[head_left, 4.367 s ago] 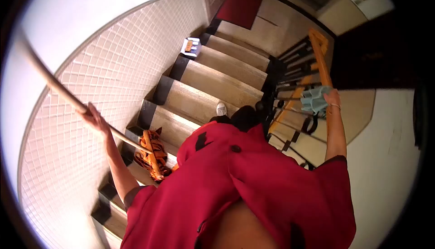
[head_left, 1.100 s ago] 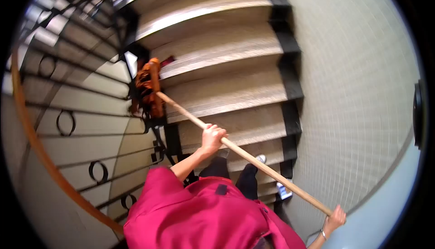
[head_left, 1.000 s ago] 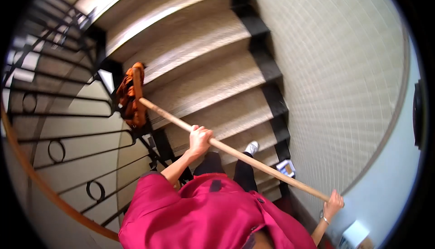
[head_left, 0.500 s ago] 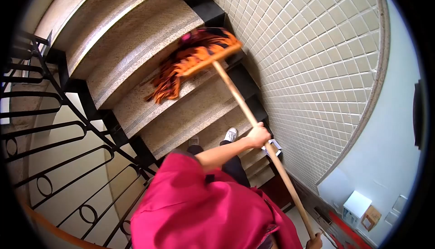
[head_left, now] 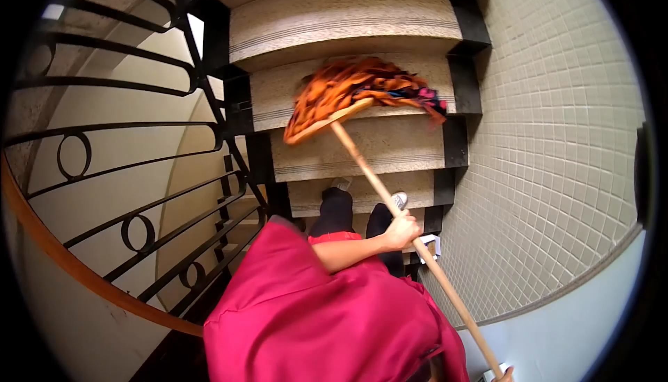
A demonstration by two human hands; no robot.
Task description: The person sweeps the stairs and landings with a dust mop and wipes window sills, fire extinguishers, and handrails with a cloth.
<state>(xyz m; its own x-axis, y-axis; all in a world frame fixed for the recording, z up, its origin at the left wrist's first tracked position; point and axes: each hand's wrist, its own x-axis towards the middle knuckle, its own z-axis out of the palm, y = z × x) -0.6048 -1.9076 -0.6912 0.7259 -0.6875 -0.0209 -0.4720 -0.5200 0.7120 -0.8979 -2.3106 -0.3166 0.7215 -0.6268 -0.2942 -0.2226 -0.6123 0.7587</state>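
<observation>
A mop (head_left: 358, 84) with orange, black and pink cloth strips lies across a stair tread ahead of me. Its wooden head bar is tilted, with the left end lower. My left hand (head_left: 402, 231) is wrapped round the middle of the wooden handle (head_left: 452, 295). At the bottom edge of the view, only part of my right hand (head_left: 506, 374) shows, closed at the handle's upper end. The strips touch the stair (head_left: 362, 149) and hang partly over its front edge.
Stone steps with black ends rise ahead. A black metal railing (head_left: 125, 128) with a wooden handrail (head_left: 83, 277) runs along the left. On the right is a tiled wall (head_left: 550, 145). My shoes (head_left: 399, 200) stand on a lower step, near a white box-like object (head_left: 429, 246).
The mop head has swept from the wall side leftward across the step, and its strips now trail to the right. My view has turned to face the stairs more squarely. Both hands keep their hold.
</observation>
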